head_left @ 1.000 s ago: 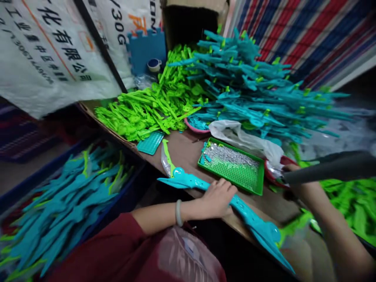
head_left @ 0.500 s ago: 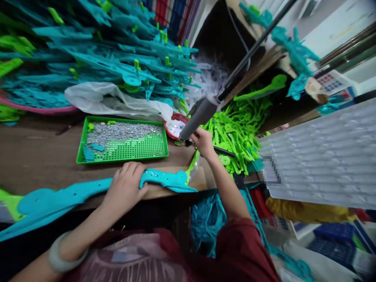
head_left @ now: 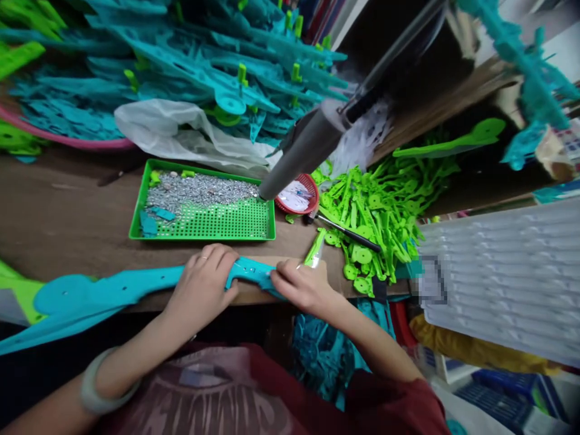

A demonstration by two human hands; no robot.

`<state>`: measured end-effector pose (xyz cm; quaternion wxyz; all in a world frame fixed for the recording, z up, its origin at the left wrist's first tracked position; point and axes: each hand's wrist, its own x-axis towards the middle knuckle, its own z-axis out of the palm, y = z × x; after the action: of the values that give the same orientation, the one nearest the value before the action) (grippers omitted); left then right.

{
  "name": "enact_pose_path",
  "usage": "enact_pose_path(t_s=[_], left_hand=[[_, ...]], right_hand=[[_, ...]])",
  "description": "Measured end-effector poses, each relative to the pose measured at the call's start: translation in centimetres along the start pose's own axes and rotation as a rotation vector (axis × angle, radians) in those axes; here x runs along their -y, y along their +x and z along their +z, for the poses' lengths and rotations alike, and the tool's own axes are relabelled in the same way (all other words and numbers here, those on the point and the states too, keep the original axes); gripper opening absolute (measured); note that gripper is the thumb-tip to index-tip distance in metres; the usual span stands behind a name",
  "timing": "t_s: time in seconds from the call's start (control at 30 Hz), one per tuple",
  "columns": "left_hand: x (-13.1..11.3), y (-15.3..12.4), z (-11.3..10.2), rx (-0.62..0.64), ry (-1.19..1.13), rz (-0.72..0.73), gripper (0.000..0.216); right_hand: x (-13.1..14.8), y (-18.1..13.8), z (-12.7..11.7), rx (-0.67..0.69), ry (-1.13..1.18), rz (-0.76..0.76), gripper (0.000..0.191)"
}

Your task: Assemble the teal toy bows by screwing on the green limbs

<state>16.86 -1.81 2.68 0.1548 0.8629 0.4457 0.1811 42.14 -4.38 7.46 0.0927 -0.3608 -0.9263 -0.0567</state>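
Observation:
A long teal plastic piece lies along the near edge of the bench, its left end over a bright green part. My left hand is wrapped over its middle, fingers on top and thumb at the near side. Further right, my right hand has its fingers bent and pressed on the piece's right end; whether a small part sits under the fingertips I cannot tell. Just behind that hand lies another green part. A grey cylindrical power screwdriver hangs above, its lower end over the tray's right corner, untouched.
Behind my hands is a green perforated tray of small metal screws. Beside it sit a red basket of white bits and a black-handled hammer on a green parts pile. Stacked teal parts fill the back left.
My right hand has come away from beside the red basket, down to the teal piece. The screwdriver has swung left toward the tray. My left hand keeps its hold; the view has shifted.

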Motion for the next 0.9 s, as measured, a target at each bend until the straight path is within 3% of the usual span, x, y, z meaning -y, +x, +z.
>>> enact_pose_path(t_s=[0.1, 0.37, 0.63, 0.73, 0.83, 0.9], left_hand=[[0.0, 0.0, 0.1, 0.000, -0.005, -0.007, 0.027], [-0.3, 0.0, 0.0, -0.019, -0.035, -0.022, 0.024], [0.2, -0.2, -0.1, -0.031, -0.034, 0.004, 0.024], [-0.8, -0.6, -0.1, -0.129, 0.060, 0.073, 0.027], [-3.4, -0.8, 0.9, -0.160, 0.097, 0.305, 0.037], [-5.2, -0.7, 2.4, -0.125, 0.058, 0.441, 0.038]], right_hand=[[1.7, 0.8, 0.6, 0.114, -0.050, -0.147, 0.018], [1.1, 2.5, 0.5, 0.194, -0.104, -0.272, 0.026], [2.0, 3.0, 0.9, 0.198, -0.108, -0.225, 0.026], [-0.5, 0.8, 0.3, 0.182, -0.147, -0.040, 0.026], [-5.5, -2.1, -0.2, 0.139, -0.285, 0.348, 0.034], [-8.9, -3.7, 0.0, 0.185, -0.335, 0.550, 0.034]])
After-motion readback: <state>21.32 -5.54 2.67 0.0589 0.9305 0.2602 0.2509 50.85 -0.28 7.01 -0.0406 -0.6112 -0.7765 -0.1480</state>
